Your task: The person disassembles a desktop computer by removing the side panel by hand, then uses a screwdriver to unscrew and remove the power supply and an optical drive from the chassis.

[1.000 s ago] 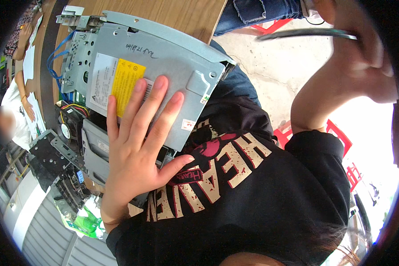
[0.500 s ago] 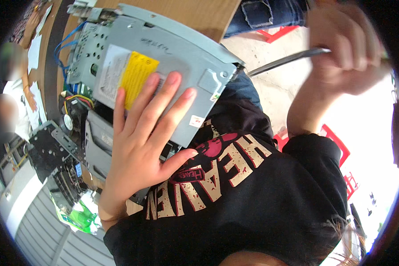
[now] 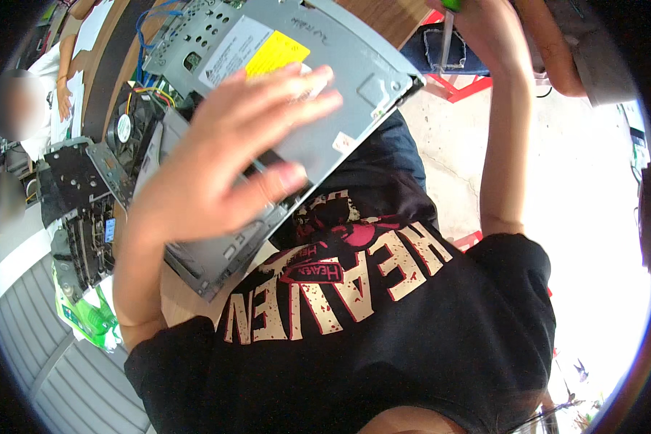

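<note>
My left hand [image 3: 224, 152] lies flat with fingers spread on top of a grey metal drive unit [image 3: 354, 79] that carries a yellow and a white label. The unit sits tilted at the edge of a wooden table [image 3: 390, 14], over my lap. My right hand [image 3: 484, 22] is raised at the top of the view, closed around a screwdriver [image 3: 447, 43] with a green handle; its metal shaft points down, just right of the unit's far corner. The hand's fingers are cut off by the picture's rim.
An open computer chassis with a fan [image 3: 126, 126] and blue wires [image 3: 159, 14] lies left of the unit, next to a black metal frame [image 3: 72, 173]. A green bag [image 3: 87, 318] hangs lower left. Another person [image 3: 58, 79] sits far left. A red stool [image 3: 459, 90] stands on the concrete floor.
My right hand has swung the screwdriver from the upper right toward the top centre, turning the shaft from level to pointing down. My left hand stays on the drive unit.
</note>
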`<state>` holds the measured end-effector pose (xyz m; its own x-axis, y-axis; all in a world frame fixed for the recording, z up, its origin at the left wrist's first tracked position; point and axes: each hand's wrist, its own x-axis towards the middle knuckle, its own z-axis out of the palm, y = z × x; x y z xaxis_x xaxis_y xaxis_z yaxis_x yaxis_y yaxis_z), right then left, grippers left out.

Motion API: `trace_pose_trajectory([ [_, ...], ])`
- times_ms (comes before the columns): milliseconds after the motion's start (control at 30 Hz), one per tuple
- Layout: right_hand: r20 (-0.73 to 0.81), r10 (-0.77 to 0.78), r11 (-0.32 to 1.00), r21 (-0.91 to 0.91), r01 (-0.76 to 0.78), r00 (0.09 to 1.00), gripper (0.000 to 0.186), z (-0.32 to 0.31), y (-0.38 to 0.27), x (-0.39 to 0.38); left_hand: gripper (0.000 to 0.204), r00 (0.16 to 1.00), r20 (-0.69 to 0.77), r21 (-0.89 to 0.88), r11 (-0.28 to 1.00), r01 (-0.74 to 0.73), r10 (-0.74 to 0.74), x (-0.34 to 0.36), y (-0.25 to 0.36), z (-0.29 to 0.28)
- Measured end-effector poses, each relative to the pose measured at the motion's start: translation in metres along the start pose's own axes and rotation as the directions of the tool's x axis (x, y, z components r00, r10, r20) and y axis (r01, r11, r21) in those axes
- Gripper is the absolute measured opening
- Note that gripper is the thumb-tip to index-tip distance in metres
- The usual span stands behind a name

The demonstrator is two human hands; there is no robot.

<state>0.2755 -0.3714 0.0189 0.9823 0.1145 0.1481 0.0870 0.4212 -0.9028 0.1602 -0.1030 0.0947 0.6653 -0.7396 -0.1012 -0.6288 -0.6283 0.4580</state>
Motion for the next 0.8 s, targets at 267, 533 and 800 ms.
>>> trace_pose_trajectory([
  [267, 0.043, 0.003, 0.616, -0.787, 0.032, 0.999, 0.041, 0.026, 0.048, 0.063, 0.056, 0.878, -0.478, 0.297, 0.946, 0.127, 0.032, 0.003, 0.002, 0.01],
  [533, 0.198, -0.048, 0.745, -0.646, 0.168, 0.979, 0.042, -0.01, 0.025, 0.081, 0.033, 0.682, -0.68, -0.038, 0.942, 0.333, -0.269, -0.154, -0.007, -0.002],
  [800, 0.507, 0.194, 0.974, -0.2, -0.104, 0.84, 0.065, 0.061, -0.081, 0.135, 0.043, -0.181, -0.709, -0.65, 0.533, 0.542, -0.681, -0.244, 0.042, 0.152],
])
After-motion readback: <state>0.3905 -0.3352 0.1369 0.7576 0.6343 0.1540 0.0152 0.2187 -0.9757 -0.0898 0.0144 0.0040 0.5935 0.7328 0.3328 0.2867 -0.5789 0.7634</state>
